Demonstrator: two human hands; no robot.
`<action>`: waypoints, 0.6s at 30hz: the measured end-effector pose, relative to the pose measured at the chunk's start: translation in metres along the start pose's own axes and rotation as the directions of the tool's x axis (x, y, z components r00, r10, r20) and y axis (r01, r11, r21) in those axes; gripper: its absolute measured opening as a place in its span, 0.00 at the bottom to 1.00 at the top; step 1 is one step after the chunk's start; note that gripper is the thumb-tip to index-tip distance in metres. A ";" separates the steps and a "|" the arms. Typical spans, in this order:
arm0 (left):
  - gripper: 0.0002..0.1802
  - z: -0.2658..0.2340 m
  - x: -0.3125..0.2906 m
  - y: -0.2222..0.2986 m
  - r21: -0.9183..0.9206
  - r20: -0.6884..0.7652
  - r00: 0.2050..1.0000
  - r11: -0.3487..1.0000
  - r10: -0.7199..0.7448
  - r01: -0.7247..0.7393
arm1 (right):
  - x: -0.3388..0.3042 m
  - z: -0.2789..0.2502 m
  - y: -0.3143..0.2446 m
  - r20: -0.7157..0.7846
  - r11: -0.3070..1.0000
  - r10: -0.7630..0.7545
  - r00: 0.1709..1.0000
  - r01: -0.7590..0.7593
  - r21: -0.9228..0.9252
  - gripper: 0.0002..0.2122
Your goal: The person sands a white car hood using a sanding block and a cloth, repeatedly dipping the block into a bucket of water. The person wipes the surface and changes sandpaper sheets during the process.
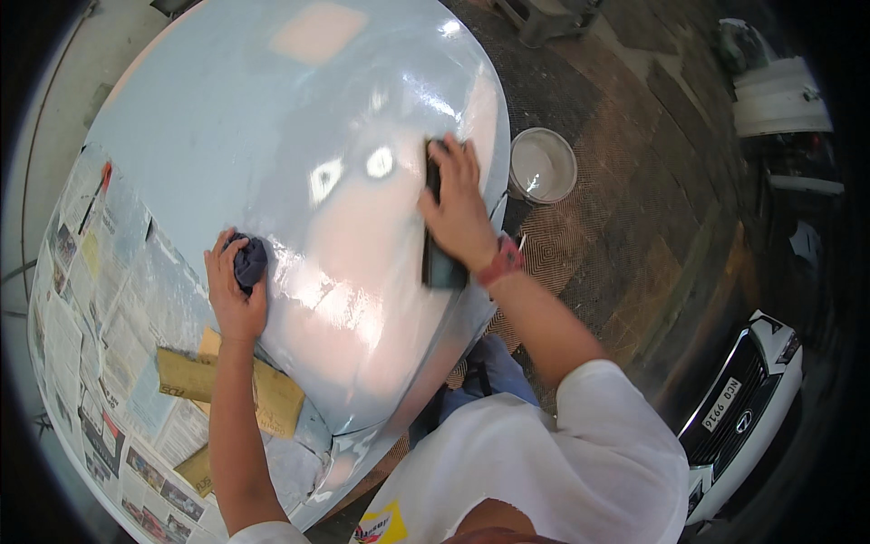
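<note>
In front of me is a wet, shiny car body panel (217, 118), blue-grey with pale pinkish patches. My right hand (460, 213) presses on a long dark sanding block (444, 270) that lies flat along the panel's right side, its fingers wrapped over the block. On the panel's left part, my left hand (236, 304) is closed around a crumpled dark blue cloth (251, 263). Tan sandpaper pieces (276, 397) lie near my left forearm, on newspaper sheets (118, 308) that cover the car's left area.
A round bucket (544, 166) of cloudy liquid stands on the patterned floor mat (625, 163), just right of the panel. A grey stool (544, 18) is at the far edge. The front of a white car (743, 408) stands at the right. A red-tipped thin tool (95, 195) lies on the newspaper.
</note>
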State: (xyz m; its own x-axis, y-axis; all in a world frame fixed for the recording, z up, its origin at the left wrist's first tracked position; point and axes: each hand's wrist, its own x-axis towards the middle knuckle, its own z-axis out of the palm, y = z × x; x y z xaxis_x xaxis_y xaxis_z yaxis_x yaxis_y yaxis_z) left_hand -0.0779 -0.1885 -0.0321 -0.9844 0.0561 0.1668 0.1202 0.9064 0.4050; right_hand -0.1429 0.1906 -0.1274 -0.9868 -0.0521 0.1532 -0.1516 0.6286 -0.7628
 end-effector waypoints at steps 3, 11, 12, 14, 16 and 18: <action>0.25 0.002 0.009 0.005 -0.002 0.006 1.000 1.000 0.006 -0.006 | 0.119 -0.022 0.090 -0.071 0.985 0.148 0.986 -0.154 -0.084 0.34; 0.25 0.001 0.007 0.002 0.038 0.019 1.000 0.999 0.011 -0.012 | 0.086 -0.004 0.074 -0.016 0.995 0.079 0.997 -0.080 -0.063 0.36; 0.26 0.000 0.002 0.000 0.041 0.016 1.000 0.999 0.000 0.000 | 0.063 -0.003 0.053 -0.016 0.996 0.081 0.997 -0.082 -0.043 0.34; 0.26 0.000 0.001 -0.002 0.046 0.017 1.000 0.999 -0.005 0.004 | 0.066 -0.004 0.058 -0.030 0.999 0.037 0.999 -0.038 -0.037 0.33; 0.26 -0.003 0.001 0.003 0.029 0.013 1.000 0.999 -0.017 0.017 | 0.123 -0.004 0.098 -0.078 0.993 0.049 0.996 -0.057 -0.106 0.33; 0.27 -0.007 0.001 0.005 0.012 -0.001 1.000 1.000 -0.013 0.013 | 0.193 -0.027 0.140 -0.001 0.994 0.106 0.994 -0.106 0.005 0.33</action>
State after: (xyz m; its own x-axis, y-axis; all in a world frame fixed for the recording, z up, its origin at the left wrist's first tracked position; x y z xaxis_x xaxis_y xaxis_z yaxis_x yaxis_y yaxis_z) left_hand -0.0771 -0.1864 -0.0237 -0.9857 0.0435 0.1627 0.1057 0.9118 0.3967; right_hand -0.3531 0.2897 -0.1877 -0.9973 0.0157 0.0717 -0.0461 0.6264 -0.7782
